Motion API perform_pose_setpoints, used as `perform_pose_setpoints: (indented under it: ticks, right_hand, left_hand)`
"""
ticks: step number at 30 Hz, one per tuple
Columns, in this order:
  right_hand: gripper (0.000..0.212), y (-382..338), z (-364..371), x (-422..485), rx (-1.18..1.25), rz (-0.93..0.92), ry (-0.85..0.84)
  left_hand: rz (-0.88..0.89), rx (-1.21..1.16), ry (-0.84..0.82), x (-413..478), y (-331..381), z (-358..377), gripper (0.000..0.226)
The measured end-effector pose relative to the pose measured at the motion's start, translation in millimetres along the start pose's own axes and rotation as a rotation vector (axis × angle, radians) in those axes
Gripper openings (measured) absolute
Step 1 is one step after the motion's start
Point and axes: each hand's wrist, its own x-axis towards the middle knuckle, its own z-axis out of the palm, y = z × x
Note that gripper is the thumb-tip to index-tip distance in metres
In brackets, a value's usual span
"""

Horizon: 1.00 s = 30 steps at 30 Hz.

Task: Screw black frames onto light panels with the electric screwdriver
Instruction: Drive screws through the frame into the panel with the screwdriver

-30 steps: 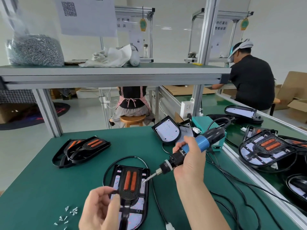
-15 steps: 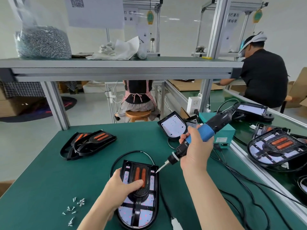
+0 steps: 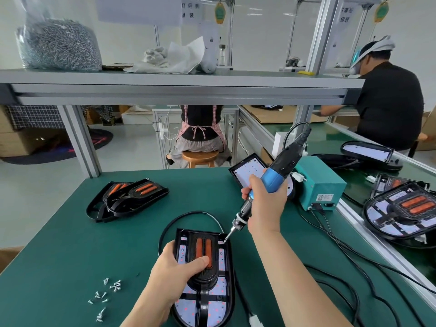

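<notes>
Grips the light panel (image 3: 223,287) by its left edge with the left hand (image 3: 174,272), near centre on the green table (image 3: 70,256), thumb pressing the black frame (image 3: 204,278) seated on it. Wraps the right hand (image 3: 266,208) round the tilted electric screwdriver (image 3: 274,177), bit tip at the frame's far right corner.

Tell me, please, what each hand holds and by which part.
The right hand grips the electric screwdriver by its blue handle. The left hand holds the light panel at its left edge, thumb on the black frame.
</notes>
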Motion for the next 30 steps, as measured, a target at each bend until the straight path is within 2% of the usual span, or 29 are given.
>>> perform_pose_setpoints:
  ticks: [6, 14, 19, 26, 30]
  right_hand:
    - [0.039, 5.8, 4.1, -1.6, 0.008, 0.020, -0.033]
    - [0.031, 8.0, 6.4, -1.9, -0.040, -0.038, -0.086]
    - [0.028, 10.2, 6.8, -5.0, -0.043, -0.046, -0.121]
    - [0.027, 15.3, 9.5, -12.1, -0.061, -0.047, -0.161]
    - [0.028, 5.8, 9.4, -9.2, -0.009, -0.058, -0.122]
  left_hand:
    - [0.002, 0.000, 0.004, 0.0, -0.8, -0.1, 0.052]
    - [0.004, -0.014, -0.002, -0.3, 0.0, 1.0, 0.051]
    - [0.000, -0.031, 0.005, -0.3, 0.5, 2.0, 0.060]
    - [-0.005, -0.017, 0.014, -1.6, 1.8, 1.1, 0.052]
    - [0.002, -0.012, 0.011, -3.6, 4.7, 1.4, 0.050]
